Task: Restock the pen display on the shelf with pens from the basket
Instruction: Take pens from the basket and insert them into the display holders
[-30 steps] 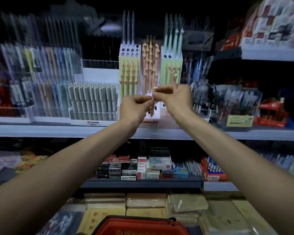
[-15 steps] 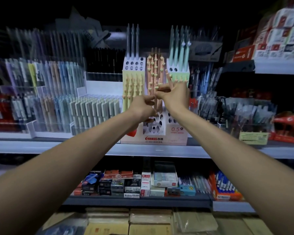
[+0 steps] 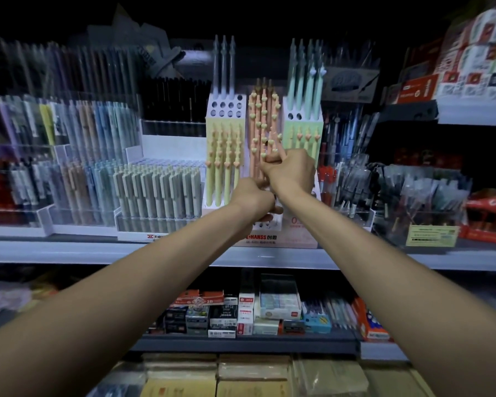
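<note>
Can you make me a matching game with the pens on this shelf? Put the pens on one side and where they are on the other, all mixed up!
Pens:
1. yellow heart-topped plastic pens
2. peach heart-topped plastic pens
3. mint-green plastic pens
4. grey-green clip pens

Places:
A. middle column of the cardboard pen display
B. left of the display
C. display's right column
D. display's left column

Pairs: 1-D, 2-A, 3-C, 4-B.

Light is dim and cool, falling to black above the right grip (image 3: 291, 170). Pen racks (image 3: 69, 156) left of the grip smear with motion blur, boxes (image 3: 481, 53) far right too; the shelf (image 3: 69, 250) edge bows from wide-angle distortion.
</note>
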